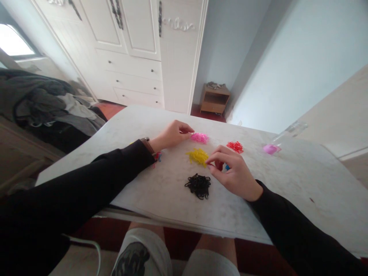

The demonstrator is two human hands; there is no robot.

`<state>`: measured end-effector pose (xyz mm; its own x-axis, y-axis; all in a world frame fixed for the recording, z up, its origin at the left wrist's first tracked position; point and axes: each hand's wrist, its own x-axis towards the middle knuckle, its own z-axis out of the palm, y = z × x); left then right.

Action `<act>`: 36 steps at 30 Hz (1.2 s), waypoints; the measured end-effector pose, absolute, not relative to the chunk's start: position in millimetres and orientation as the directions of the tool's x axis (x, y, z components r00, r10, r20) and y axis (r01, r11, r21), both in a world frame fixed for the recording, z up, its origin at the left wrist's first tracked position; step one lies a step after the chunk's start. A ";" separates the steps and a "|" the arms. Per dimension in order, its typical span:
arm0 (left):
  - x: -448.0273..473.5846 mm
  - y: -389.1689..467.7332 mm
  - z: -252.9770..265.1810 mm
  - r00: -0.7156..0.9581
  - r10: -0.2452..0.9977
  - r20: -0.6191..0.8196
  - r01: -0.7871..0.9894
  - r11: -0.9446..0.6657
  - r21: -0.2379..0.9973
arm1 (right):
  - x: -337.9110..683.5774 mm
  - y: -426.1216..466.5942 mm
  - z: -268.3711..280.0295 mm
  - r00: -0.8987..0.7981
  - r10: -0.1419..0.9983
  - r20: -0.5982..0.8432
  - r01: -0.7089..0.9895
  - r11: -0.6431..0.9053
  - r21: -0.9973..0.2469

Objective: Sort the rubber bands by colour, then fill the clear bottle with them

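Four piles of what look like little elastic bands are spread on a whitish bench (169, 195) rn. Pink bands (199, 138) sit farthest out, yellow bands (197, 156) come next, and black bands (198, 186) are nearest the person, so approx. a column. Red bands (235, 147) are off to the right of the pink ones.

Left hand (188, 132) is at the L edge of the pink pile, fingers bent w/ the tips close together; can't tell if a band is pinched in there. Right hand (207, 164) is palm-down-ish at the R edge of the yellow pile, thumb + index nearly meeting, other fingers curled. Can't tell if it's got hold of anything either. Smth blue (227, 167) peeks out by that hand, mostly hidden, so no clue what it is.

Btw there's a brown-strapped watch (147, 145) on the L wrist, w/ a few small colored bits (157, 156) right by the black sleeve (123, 165). A lilac item (271, 149) lies way over on the R side, near smth see-through (291, 131).
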<state>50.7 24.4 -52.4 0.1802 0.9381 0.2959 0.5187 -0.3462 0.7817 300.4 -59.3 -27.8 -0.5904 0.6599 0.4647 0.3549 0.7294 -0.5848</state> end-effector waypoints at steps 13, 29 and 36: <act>-23.0 21.7 -3.1 0.383 0.915 0.126 0.692 -0.375 0.618 | 308.0 -59.0 -27.3 -0.632 0.629 0.453 0.361 0.756 -0.545; -58.3 9.6 5.2 0.413 0.838 -0.356 0.837 -0.194 0.512 | 308.6 -59.4 -24.9 -0.666 0.607 0.433 0.355 0.769 -0.531; -57.3 7.5 8.9 0.405 0.860 -0.311 0.821 -0.193 0.537 | 308.9 -59.6 -23.5 -0.679 0.595 0.430 0.357 0.780 -0.514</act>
